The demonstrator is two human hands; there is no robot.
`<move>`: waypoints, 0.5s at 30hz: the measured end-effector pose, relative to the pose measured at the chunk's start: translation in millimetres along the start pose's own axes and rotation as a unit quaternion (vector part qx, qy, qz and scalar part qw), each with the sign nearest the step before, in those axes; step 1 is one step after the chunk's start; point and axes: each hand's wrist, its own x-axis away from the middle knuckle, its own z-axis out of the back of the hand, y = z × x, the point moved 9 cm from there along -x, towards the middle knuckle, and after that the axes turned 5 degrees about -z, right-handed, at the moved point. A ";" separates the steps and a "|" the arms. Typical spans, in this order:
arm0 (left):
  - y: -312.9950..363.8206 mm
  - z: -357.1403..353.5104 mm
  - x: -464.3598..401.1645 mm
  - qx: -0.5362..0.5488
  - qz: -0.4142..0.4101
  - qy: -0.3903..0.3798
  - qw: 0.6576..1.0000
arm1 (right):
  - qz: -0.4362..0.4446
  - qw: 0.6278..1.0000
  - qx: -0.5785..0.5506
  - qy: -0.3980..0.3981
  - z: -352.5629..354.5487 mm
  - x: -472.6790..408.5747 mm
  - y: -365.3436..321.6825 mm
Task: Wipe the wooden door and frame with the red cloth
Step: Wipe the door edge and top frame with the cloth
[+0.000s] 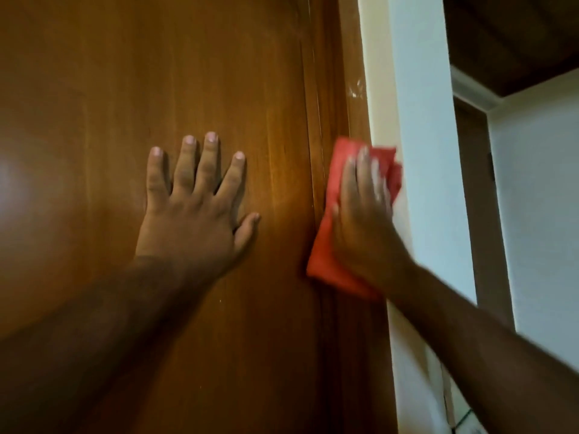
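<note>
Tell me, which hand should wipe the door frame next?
The right hand, probably. It already presses the red cloth flat on the frame, while the left hand lies bare on the door.

red cloth pressed flat against wooden frame beside door.

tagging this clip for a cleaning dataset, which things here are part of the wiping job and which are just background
Part of the job:
- flat brown wooden door
- brown wooden door frame
- folded red cloth
- right hand, pressing the cloth on the frame
- left hand, flat on the door

Just background:
- pale painted wall
- second dark doorway beyond
</note>
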 end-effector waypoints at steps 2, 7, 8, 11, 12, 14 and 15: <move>-0.6 -1.5 -0.2 -0.006 0.002 -0.002 1.000 | -0.030 0.999 -0.023 0.003 10.9 -74.0 7.5; -2.9 -2.2 -0.6 -0.002 -0.007 -0.004 1.000 | -0.043 0.998 -0.047 0.003 32.5 -171.7 8.8; -2.7 -2.1 -0.3 -0.001 -0.008 -0.004 1.000 | -0.037 0.998 -0.055 0.004 33.9 -169.9 7.8; -2.4 -1.9 0.5 0.000 -0.003 -0.011 1.000 | -0.027 0.996 -0.083 0.004 26.6 -122.9 6.0; -2.6 -2.0 0.1 0.001 -0.003 -0.015 1.000 | -0.027 0.995 -0.094 0.007 21.9 -96.6 5.1; -2.9 -2.0 -0.6 0.006 -0.006 -0.018 1.000 | -0.009 0.997 -0.082 0.013 14.2 -44.2 -1.5; -3.1 -1.8 -1.1 0.007 -0.007 -0.017 1.000 | -0.002 0.997 -0.072 0.011 10.4 -27.1 -2.7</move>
